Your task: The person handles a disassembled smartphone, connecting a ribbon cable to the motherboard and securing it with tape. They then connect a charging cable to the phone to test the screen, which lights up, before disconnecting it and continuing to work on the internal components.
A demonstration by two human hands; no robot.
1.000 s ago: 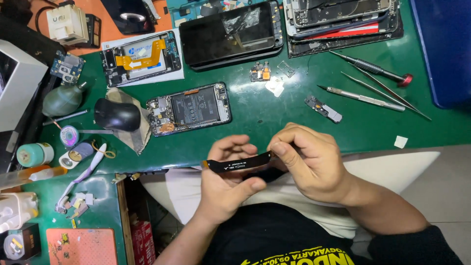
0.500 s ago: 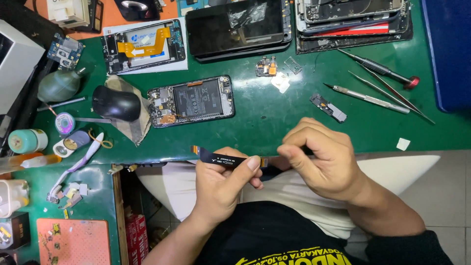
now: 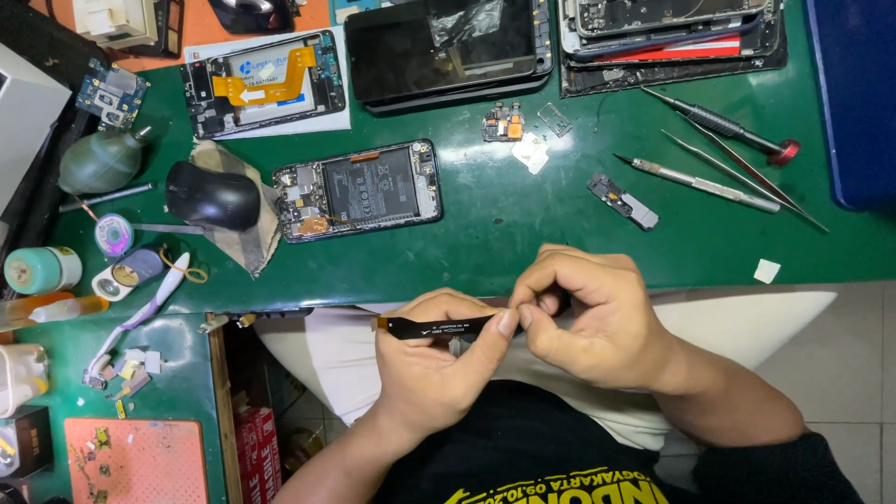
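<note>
Head view: both hands' fingers pinch a black flex cable.

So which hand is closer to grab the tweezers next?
Probably the right hand: the tweezers lie on the green mat on its side, while the left hand supports the black flex strip.

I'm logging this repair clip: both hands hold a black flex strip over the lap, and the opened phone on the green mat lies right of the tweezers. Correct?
Not quite. In the head view the opened phone lies left of the tweezers, not right. The rest holds: left hand and right hand hold the black flex strip over the lap.
</note>
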